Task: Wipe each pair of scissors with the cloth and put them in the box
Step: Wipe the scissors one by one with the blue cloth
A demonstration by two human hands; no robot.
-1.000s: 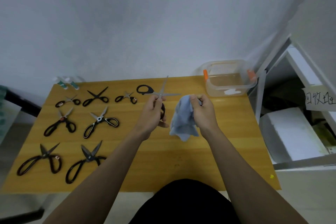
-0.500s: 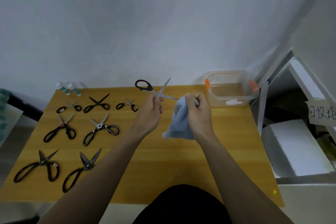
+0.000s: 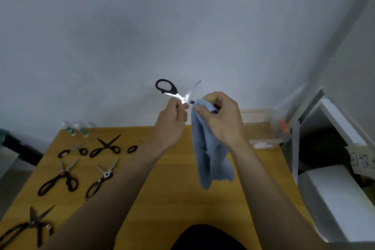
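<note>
My left hand (image 3: 172, 119) holds a pair of black-handled scissors (image 3: 174, 91) up in front of the wall, blades spread, one handle loop and one blade tip showing above my fingers. My right hand (image 3: 221, 115) grips a blue cloth (image 3: 211, 156) and pinches it around the other blade; the cloth hangs down over the table. The clear plastic box (image 3: 263, 128) with an orange clip stands at the table's far right, partly behind my right hand. Several more pairs of scissors (image 3: 105, 146) lie spread on the left of the wooden table (image 3: 174, 189).
Small green-and-white bottles (image 3: 77, 129) stand at the table's far left corner. A white shelf unit (image 3: 334, 148) with a white foam block and a paper label stands right of the table. The grey wall rises just behind the table.
Both hands have risen with the scissors and cloth, now seen against the wall. The cloth has closed around one blade. The camera has tilted upward.
</note>
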